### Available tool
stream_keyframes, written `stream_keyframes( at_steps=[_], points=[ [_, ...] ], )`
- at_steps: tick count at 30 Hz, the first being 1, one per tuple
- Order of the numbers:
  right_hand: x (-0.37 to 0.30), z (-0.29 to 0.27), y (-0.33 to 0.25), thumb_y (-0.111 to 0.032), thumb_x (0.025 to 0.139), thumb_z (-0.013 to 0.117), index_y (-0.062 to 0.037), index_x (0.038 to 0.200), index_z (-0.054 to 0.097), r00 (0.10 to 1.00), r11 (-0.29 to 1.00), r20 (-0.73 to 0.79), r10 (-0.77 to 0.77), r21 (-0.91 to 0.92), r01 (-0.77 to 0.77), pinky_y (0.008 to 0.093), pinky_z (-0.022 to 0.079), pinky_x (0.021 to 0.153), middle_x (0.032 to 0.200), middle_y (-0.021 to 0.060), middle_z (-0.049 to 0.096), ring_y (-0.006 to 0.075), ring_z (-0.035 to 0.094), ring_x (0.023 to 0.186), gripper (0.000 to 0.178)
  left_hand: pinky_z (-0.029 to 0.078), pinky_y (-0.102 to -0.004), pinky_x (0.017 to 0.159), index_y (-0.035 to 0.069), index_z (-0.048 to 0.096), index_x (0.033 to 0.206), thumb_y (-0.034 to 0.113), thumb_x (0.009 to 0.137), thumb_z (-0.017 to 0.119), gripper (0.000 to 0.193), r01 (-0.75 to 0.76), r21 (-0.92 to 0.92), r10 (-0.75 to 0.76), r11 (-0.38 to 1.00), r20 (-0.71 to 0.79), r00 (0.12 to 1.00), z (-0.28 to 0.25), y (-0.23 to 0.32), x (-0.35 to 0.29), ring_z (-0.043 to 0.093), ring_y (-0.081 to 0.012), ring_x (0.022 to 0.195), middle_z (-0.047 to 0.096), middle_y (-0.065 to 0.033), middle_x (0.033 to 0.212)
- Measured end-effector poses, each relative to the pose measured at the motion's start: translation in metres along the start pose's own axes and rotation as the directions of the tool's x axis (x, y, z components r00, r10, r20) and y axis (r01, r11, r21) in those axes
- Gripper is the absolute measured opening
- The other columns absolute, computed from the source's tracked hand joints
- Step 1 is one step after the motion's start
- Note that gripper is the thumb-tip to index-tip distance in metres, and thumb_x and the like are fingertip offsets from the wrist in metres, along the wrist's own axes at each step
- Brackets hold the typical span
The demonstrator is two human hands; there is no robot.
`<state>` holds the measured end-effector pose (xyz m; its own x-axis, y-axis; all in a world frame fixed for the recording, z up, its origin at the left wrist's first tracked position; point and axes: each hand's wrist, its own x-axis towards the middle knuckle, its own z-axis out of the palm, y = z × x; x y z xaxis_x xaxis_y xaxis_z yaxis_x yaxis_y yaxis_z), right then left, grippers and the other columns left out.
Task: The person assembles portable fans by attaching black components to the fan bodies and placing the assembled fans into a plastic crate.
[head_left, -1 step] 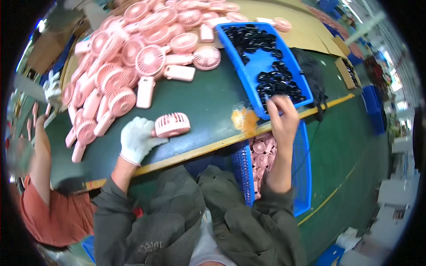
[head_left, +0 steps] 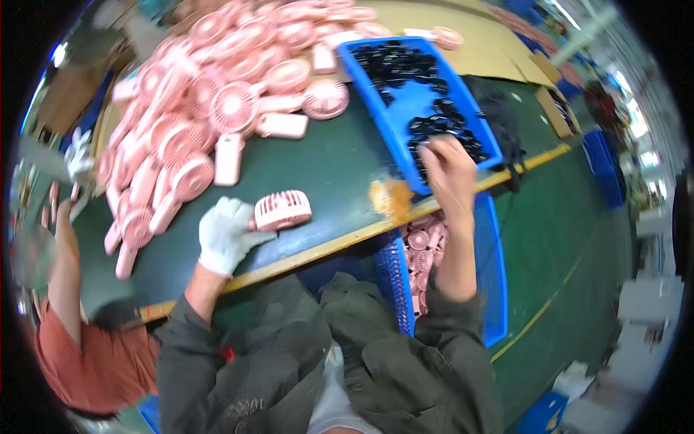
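My left hand [head_left: 225, 235], in a white glove, grips a pink handheld fan [head_left: 283, 210] by its handle, which the glove mostly hides. The fan's round, slotted head lies low over the table's near side. My bare right hand [head_left: 452, 173] reaches into the near end of a blue tray [head_left: 379, 108], its fingers closed together among small shiny black parts [head_left: 442, 119]. What they pinch, if anything, is hidden.
A large heap of pink fans [head_left: 235, 105] covers the table's far left. Below the table's yellow edge [head_left: 332, 249] stands a blue crate [head_left: 494, 267] with more pink fans. Cardboard [head_left: 470, 54] lies behind the tray. At far left is a co-worker's arm [head_left: 66, 267].
The whole view has shifted slightly. My right hand has moved a little farther into the tray, with its fingers closer to the black parts. My left hand still holds the fan.
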<state>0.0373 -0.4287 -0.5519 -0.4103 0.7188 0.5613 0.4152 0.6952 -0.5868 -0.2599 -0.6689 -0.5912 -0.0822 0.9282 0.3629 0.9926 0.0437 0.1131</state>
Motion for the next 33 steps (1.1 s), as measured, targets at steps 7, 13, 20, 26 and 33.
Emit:
stream_keyframes(
  at_steps=[7,13,20,26,33],
  points=[
    [0.086,0.063,0.045,-0.006,0.077,0.061,-0.0042,0.089,0.073,0.813,0.748,0.566,0.135,-0.597,0.291,0.0444,0.057,0.074,0.091,0.0197,0.070,0.0329,0.070,0.088,0.017,0.050,-0.0377,0.064,0.010,0.060,0.076,0.035,0.057,0.082,0.038,0.116,0.019,-0.116,0.993,-0.014,0.993,0.007,0.033,-0.001,0.058,-0.0261,0.082,0.059,-0.0053,0.086],
    [0.088,0.055,0.049,-0.007,0.068,0.068,-0.0050,0.085,0.072,0.823,0.780,0.559,0.103,-0.558,0.282,0.0438,0.057,0.068,0.085,0.0175,0.070,0.0331,0.070,0.082,0.017,0.050,-0.0395,0.063,0.009,0.058,0.076,0.031,0.058,0.083,0.038,0.127,-0.009,-0.127,0.992,-0.013,0.992,0.012,0.038,0.000,0.059,-0.0283,0.079,0.058,-0.0069,0.080],
    [0.076,0.053,0.068,-0.005,0.064,0.063,-0.0015,0.089,0.072,0.938,0.982,0.313,0.147,-0.159,-0.101,0.0400,0.053,0.080,0.091,0.0198,0.069,0.0377,0.066,0.089,0.027,0.050,-0.0400,0.065,0.007,0.058,0.079,0.029,0.063,0.081,0.036,0.091,0.016,-0.091,0.996,0.013,0.996,0.003,0.042,0.000,0.059,-0.0286,0.082,0.058,-0.0087,0.083],
    [0.056,0.040,0.041,-0.002,0.066,0.060,0.0015,0.088,0.072,0.990,0.957,0.073,0.123,0.255,-0.137,0.0348,0.053,0.071,0.079,0.0154,0.069,0.0272,0.065,0.069,0.026,0.050,-0.0401,0.068,0.006,0.056,0.085,0.025,0.069,0.078,0.033,0.038,-0.012,-0.037,0.999,0.008,0.999,0.002,0.039,-0.004,0.059,-0.0303,0.085,0.058,-0.0101,0.089],
    [0.003,0.021,-0.035,0.004,0.080,0.060,0.0062,0.094,0.069,0.827,0.514,0.559,-0.064,0.729,-0.453,0.0245,0.055,0.055,0.076,0.0105,0.068,0.0126,0.065,0.062,0.017,0.049,-0.0408,0.065,0.007,0.055,0.081,0.024,0.069,0.078,0.031,-0.004,-0.019,0.005,1.000,0.010,1.000,0.007,0.036,-0.005,0.058,-0.0311,0.078,0.058,-0.0104,0.083]
  ],
)
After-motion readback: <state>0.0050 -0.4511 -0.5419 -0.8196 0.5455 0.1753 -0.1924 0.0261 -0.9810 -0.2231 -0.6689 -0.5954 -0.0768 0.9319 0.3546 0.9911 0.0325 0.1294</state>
